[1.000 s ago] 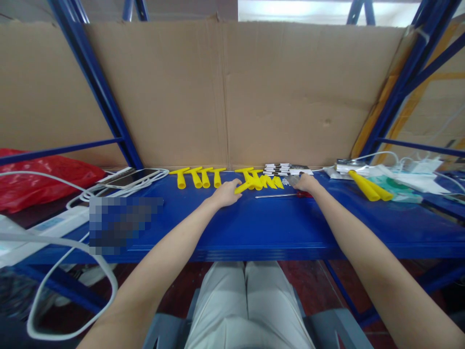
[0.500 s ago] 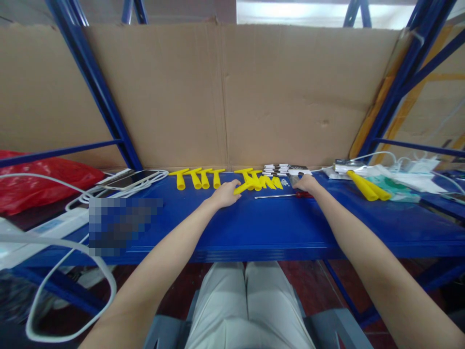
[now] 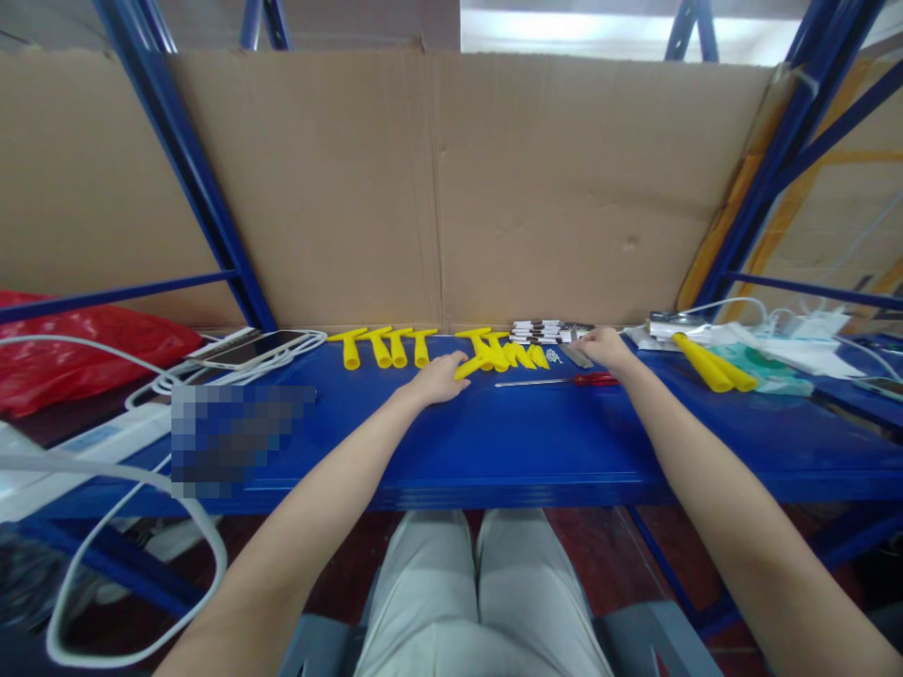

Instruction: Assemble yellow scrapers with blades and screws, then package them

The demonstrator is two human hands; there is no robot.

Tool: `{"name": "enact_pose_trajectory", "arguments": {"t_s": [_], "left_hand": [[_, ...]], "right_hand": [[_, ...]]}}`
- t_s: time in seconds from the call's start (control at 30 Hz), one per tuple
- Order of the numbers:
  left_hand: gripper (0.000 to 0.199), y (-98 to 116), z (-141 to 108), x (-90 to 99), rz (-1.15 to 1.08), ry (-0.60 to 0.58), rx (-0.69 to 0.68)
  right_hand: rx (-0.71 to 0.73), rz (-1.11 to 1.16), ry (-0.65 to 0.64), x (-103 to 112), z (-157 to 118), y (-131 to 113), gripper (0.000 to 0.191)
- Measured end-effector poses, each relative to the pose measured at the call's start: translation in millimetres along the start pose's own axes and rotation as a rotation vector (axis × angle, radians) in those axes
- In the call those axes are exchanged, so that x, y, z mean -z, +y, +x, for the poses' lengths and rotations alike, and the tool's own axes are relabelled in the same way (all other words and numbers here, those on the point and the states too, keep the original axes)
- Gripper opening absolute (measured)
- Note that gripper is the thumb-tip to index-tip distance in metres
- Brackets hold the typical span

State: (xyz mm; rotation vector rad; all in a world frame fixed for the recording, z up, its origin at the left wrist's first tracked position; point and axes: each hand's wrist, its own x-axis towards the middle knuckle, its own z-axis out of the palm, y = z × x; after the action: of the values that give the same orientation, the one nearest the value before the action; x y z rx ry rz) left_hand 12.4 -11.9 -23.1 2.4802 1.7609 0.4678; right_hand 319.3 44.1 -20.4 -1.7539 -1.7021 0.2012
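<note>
My left hand (image 3: pixel 438 378) is closed around a yellow T-shaped plastic handle (image 3: pixel 468 365), low over the table and in front of similar handles. To the right, my right hand (image 3: pixel 601 349) has its fingers pinched at a flat grey metal strip (image 3: pixel 577 355); the fingertips are partly hidden. A screwdriver with a red handle (image 3: pixel 594 379) lies just below that hand, its shaft pointing left. Between the hands are several small yellow wedge-like pieces (image 3: pixel 526 356) and a little heap of small silvery parts (image 3: pixel 552 355). Black-and-white packets (image 3: pixel 540 331) are stacked behind them.
Several yellow T-shaped handles (image 3: pixel 381 348) stand in a row along the cardboard wall (image 3: pixel 437 188). Leftward lie a phone (image 3: pixel 250 349), white cables and a red bag (image 3: pixel 91 353). Two yellow tubes (image 3: pixel 712 365) and plastic wrapping rest on the right of the blue table (image 3: pixel 508 432).
My right hand has shifted slightly right and up, uncovering more of the grey metal strip and the screwdriver's red handle. The left hand has stayed nearly still with its yellow handle.
</note>
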Motion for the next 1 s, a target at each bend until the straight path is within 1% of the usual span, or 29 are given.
{"name": "enact_pose_trajectory", "arguments": {"t_s": [0.07, 0.17, 0.23, 0.3, 0.37, 0.47, 0.53, 0.67, 0.83, 1.0], "left_hand": [[0.044, 0.3, 0.8, -0.4, -0.025, 0.064, -0.009], [0.039, 0.7, 4.0, -0.8, -0.11, 0.194, -0.025], [0.036, 1.0, 7.4, -1.4, -0.223, 0.252, -0.03], [0.033, 1.4, 10.7, -2.1, -0.371, 0.284, -0.006], [0.031, 1.6, 12.8, -2.1, -0.51, 0.294, 0.024], [0.027, 2.3, 13.0, -0.7, -0.618, 0.256, 0.014], [0.025, 3.4, 11.6, 0.4, -0.625, 0.223, -0.003], [0.018, 6.4, 8.5, 0.8, -0.614, 0.213, -0.011], [0.016, 8.1, 7.0, 0.8, -0.613, 0.186, 0.025], [0.014, 7.9, 6.1, 2.7, -0.625, 0.207, 0.021]], "right_hand": [[0.001, 0.183, -0.044, 2.9, -10.8, -12.6, 0.019], [0.132, 0.436, -0.18, 1.7, -25.8, -31.4, 0.027], [0.234, 0.55, -0.297, -1.1, -33.7, -41.8, 0.034], [0.308, 0.615, -0.422, -3.8, -39.7, -49.4, 0.038], [0.342, 0.65, -0.527, -5.9, -44.1, -54.2, 0.037], [0.348, 0.686, -0.633, -8.5, -48.0, -57.3, 0.034], [0.335, 0.707, -0.68, -10.4, -49.2, -57.4, 0.033], [0.299, 0.755, -0.739, -13.8, -49.7, -55.5, 0.035], [0.294, 0.774, -0.762, -14.4, -49.9, -53.9, 0.034], [0.297, 0.777, -0.771, -13.1, -50.4, -54.5, 0.034]]}}
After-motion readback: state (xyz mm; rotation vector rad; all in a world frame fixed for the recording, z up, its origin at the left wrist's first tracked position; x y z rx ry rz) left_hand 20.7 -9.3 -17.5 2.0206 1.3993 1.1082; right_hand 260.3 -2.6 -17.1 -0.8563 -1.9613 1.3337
